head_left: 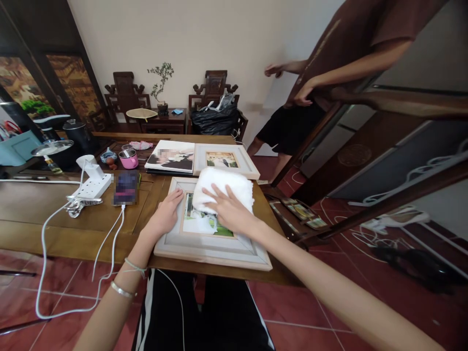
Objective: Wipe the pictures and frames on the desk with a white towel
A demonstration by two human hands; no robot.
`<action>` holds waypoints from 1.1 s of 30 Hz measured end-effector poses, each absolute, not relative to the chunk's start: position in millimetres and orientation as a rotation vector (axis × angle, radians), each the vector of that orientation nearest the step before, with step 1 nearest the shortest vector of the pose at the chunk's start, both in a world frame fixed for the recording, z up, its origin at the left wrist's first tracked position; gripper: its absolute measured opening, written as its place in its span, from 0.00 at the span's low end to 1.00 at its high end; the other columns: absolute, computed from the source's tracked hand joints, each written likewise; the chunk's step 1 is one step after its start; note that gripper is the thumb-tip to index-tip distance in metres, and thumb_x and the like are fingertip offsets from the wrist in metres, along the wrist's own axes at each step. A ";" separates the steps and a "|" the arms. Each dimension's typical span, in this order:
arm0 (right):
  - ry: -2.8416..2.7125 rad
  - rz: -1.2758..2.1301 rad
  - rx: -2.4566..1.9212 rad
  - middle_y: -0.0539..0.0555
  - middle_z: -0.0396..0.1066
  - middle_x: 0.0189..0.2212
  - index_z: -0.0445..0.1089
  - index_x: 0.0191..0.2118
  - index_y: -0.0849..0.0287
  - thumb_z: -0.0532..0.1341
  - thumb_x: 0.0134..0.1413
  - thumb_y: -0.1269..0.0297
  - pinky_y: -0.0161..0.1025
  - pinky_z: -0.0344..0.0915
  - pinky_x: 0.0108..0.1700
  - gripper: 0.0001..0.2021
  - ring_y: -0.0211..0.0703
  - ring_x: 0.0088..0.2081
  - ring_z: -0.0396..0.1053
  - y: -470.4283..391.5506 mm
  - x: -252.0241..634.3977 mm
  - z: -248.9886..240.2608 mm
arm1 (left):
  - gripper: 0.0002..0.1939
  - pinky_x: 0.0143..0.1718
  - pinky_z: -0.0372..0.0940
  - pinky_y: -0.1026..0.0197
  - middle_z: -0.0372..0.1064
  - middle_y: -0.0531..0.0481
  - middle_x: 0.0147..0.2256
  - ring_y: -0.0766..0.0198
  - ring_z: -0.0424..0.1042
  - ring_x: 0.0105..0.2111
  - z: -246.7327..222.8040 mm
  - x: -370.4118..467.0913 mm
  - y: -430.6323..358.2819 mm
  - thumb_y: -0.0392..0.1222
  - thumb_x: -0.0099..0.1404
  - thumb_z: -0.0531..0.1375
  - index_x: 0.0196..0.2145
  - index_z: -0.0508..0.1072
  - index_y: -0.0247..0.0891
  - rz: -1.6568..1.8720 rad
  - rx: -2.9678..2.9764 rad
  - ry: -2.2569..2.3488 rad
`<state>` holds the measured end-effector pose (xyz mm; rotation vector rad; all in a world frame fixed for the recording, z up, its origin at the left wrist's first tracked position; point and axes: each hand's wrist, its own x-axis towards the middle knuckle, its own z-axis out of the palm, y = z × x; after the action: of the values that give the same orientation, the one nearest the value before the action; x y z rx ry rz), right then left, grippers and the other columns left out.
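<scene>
The wiping looks mid-stroke: right hand (228,210), flat and open, presses a fluffy white cloth (223,192) on the whitewashed wooden picture frame (212,248); left hand (166,214), open-palmed, steadies its edge; next, sweep the uncovered glass.

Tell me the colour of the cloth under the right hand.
White; the cloth shows best in the head view.

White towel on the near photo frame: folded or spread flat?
Folded. The white towel sits as a thick, bunched pad over the upper part of the near photo frame, with the right hand pressed on it, not laid out thin.
</scene>
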<state>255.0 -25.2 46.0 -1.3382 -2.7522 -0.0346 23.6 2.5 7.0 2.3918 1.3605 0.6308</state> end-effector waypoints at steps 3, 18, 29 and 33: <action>-2.730 -0.145 -1.401 0.61 0.45 0.66 0.64 0.58 0.63 0.51 0.44 0.85 0.72 0.38 0.60 0.32 0.66 0.66 0.34 -1.5 250.9 44.1 | 0.33 0.64 0.49 0.46 0.52 0.39 0.63 0.58 0.48 0.65 10.6 24.0 1.8 0.22 0.56 0.45 0.60 0.60 0.30 0.603 2.398 1.362; -2.923 0.705 -1.030 0.51 0.45 0.66 0.66 0.57 0.52 0.49 0.39 0.85 0.64 0.42 0.63 0.37 0.55 0.67 0.35 -120.1 236.1 89.4 | 0.33 0.64 0.48 0.45 0.53 0.40 0.63 0.59 0.48 0.65 1.5 22.5 2.9 0.22 0.57 0.44 0.60 0.59 0.30 0.672 2.410 1.340; -2.794 -0.142 -1.387 0.56 0.41 0.67 0.61 0.60 0.59 0.52 0.48 0.82 0.72 0.38 0.60 0.32 0.66 0.66 0.32 6.7 217.0 47.1 | 0.26 0.65 0.44 0.48 0.45 0.38 0.65 0.56 0.44 0.66 11.0 25.2 -2.3 0.43 0.71 0.43 0.63 0.52 0.31 0.878 2.325 1.260; -2.907 -0.050 -1.320 0.56 0.41 0.67 0.63 0.59 0.60 0.53 0.49 0.80 0.75 0.39 0.59 0.29 0.69 0.66 0.33 -3.5 194.6 54.1 | 0.30 0.66 0.42 0.51 0.46 0.37 0.65 0.57 0.44 0.66 16.8 26.7 -6.0 0.51 0.71 0.42 0.64 0.50 0.29 0.963 2.252 1.244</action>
<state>194.6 -3.5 54.1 -1.3201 -2.9068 -0.0501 26.7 -6.0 16.8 2.2524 1.2444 0.9625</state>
